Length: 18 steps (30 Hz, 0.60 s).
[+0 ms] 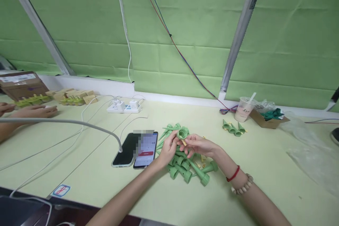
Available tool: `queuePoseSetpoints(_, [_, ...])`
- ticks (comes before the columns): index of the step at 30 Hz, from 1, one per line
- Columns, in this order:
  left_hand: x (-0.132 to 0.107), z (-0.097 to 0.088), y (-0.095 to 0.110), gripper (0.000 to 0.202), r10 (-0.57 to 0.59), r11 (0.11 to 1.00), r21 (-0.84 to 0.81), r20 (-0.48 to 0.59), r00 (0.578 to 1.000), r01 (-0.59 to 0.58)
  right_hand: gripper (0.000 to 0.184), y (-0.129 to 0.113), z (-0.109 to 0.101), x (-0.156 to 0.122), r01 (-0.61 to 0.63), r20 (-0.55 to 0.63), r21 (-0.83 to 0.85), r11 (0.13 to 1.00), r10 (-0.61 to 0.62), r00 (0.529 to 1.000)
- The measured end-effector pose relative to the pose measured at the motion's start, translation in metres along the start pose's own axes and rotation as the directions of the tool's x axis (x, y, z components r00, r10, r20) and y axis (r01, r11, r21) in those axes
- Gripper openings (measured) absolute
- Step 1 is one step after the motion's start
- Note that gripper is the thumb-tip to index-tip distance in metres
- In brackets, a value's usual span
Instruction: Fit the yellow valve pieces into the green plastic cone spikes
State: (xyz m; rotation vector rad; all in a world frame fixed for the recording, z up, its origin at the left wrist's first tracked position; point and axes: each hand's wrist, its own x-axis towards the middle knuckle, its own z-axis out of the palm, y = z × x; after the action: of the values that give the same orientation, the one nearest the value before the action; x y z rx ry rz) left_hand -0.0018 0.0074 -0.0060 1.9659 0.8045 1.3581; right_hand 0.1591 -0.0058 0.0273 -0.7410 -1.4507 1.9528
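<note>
A green plastic spike [182,134] is held up over the table with its hollow, ringed end facing me. My left hand [168,150] is closed round its left side. From the right, my right hand [199,145] pinches a small yellow plastic piece [184,142] against the spike's lower side; whether the piece sits in the spike I cannot tell. Below and behind both hands lies a heap of similar green spikes [185,174], pointing various ways. A few loose yellow pieces [203,165] lie among them, partly hidden by my right hand.
Two phones [146,150] lie left of the heap, near a white power strip [124,108] and cables. Several spikes with yellow pieces [233,129] stand to the right, before a drink cup [245,109] and a cardboard box [265,122]. Another person's hands [37,111] are far left.
</note>
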Motion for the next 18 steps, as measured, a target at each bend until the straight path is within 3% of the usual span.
queuePoseSetpoints(3, [0.004, -0.003, 0.001, 0.026, 0.109, 0.991, 0.078, -0.004, 0.994, -0.109, 0.025, -0.001, 0.002, -0.002, 0.024, -0.039, 0.063, 0.998, -0.021, 0.999])
queuePoseSetpoints(7, [0.012, -0.006, 0.009, 0.025, 0.192, 0.964, 0.176, 0.06, 0.98, -0.199, 0.028, -0.018, 0.004, -0.012, 0.018, -0.159, -0.067, 0.998, -0.029, 0.987])
queuePoseSetpoints(11, [0.017, 0.002, 0.022, 0.024, 0.106, 0.972, 0.208, 0.041, 0.994, -0.112, 0.025, -0.03, 0.007, -0.02, 0.039, -0.32, -0.218, 0.975, -0.109, 0.941])
queuePoseSetpoints(13, [0.019, 0.011, 0.027, 0.024, 0.012, 0.98, 0.201, -0.027, 1.0, -0.006, 0.017, -0.029, 0.008, -0.018, 0.069, -0.456, -0.384, 0.921, -0.254, 0.853])
queuePoseSetpoints(16, [0.024, 0.025, 0.03, 0.024, -0.094, 0.984, 0.139, -0.102, 0.99, 0.108, 0.01, -0.027, 0.007, -0.015, 0.043, -0.52, -0.721, 0.692, -0.58, 0.627])
queuePoseSetpoints(17, [0.026, 0.029, 0.029, 0.024, -0.111, 0.986, 0.109, -0.114, 0.987, 0.123, 0.008, -0.027, 0.005, -0.015, 0.034, -0.494, -0.777, 0.628, -0.643, 0.586])
queuePoseSetpoints(18, [0.03, 0.031, 0.029, 0.023, -0.119, 0.989, 0.075, -0.122, 0.985, 0.129, 0.008, -0.029, 0.003, -0.016, 0.045, -0.474, -0.79, 0.612, -0.655, 0.588])
